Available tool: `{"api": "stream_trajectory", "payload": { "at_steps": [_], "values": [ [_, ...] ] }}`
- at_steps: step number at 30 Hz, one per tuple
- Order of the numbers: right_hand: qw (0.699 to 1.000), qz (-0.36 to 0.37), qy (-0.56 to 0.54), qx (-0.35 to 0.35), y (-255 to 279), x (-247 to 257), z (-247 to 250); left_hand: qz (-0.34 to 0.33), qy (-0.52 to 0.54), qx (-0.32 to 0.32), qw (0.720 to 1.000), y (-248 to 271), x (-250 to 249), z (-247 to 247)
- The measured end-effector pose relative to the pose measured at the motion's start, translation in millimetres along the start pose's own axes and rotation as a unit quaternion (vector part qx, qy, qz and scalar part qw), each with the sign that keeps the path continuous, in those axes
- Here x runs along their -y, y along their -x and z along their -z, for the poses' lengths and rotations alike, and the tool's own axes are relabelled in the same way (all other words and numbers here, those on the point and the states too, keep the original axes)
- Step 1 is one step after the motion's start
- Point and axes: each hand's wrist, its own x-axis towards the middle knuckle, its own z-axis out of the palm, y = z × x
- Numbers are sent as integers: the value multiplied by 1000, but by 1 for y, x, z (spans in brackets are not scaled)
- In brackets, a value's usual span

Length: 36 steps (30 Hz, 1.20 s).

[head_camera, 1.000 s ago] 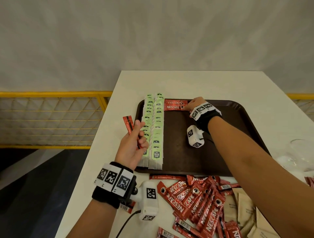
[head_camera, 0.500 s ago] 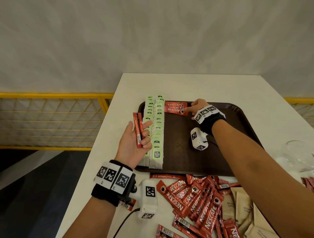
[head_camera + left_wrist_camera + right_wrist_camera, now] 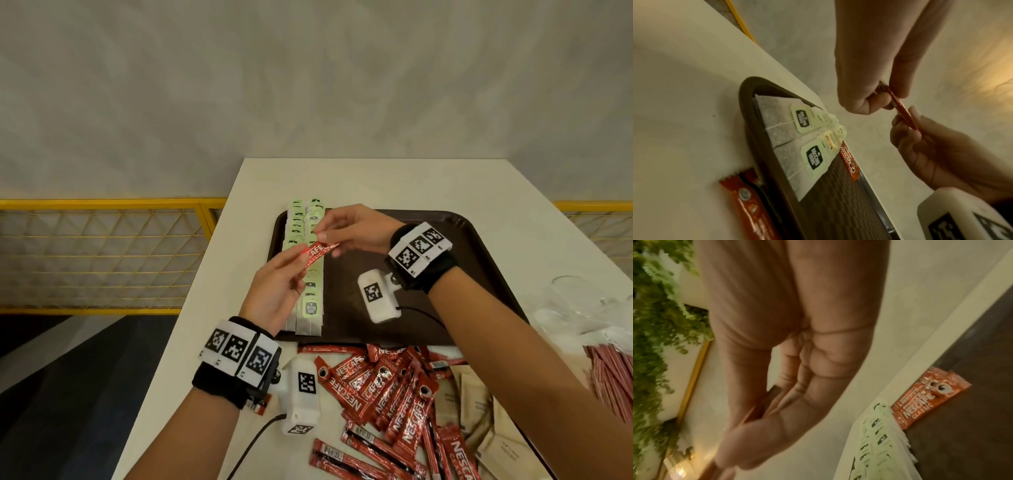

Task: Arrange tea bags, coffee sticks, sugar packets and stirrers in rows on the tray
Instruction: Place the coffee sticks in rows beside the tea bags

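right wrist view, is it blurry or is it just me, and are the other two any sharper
Right wrist view: soft and motion-smeared, the right hand fills the frame, though the Nescafe sticks on the tray stay legible. Left wrist view: dim, warm cast; tea bag tags sharp, the pinched coffee stick and edges blurred. Head view: brightest and sharpest, wide-angle bending the table edges.

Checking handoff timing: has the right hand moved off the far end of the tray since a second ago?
Yes. The right hand has come left from the placed coffee sticks, over the tea bag rows, and pinches the left hand's coffee stick.
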Motion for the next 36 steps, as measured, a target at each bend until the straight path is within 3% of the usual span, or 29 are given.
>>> {"api": "stream_trajectory", "payload": {
  "at_steps": [3,6,10,13,18,22,25,29,36],
  "values": [
    [999,-11,-19,30,8,-7,2,-18,26,-25,999,1,-2,4],
    [998,-18,37,57,13,-12,-1,-29,16,-25,999,2,0,3],
    [991,-15,128,36,15,-11,-7,-28,-3,-19,999,2,4,0],
    [986,-48,158,-18,11,-10,4,-36,-4,-25,999,2,3,1],
    [954,-144,177,-197,-5,-32,54,-34,-113,-42,992,9,-8,14],
    [922,-162,279,-214,-20,-45,73,-79,-243,-111,960,-4,-19,36],
    [908,-167,322,-208,-39,-46,75,-34,-322,-124,938,-16,-19,49],
    [890,-174,361,-219,-60,-49,73,54,-406,-82,909,-25,-10,55],
    [881,-171,370,-241,-77,-59,77,91,-411,-68,905,-34,-1,57]
  ]
}}
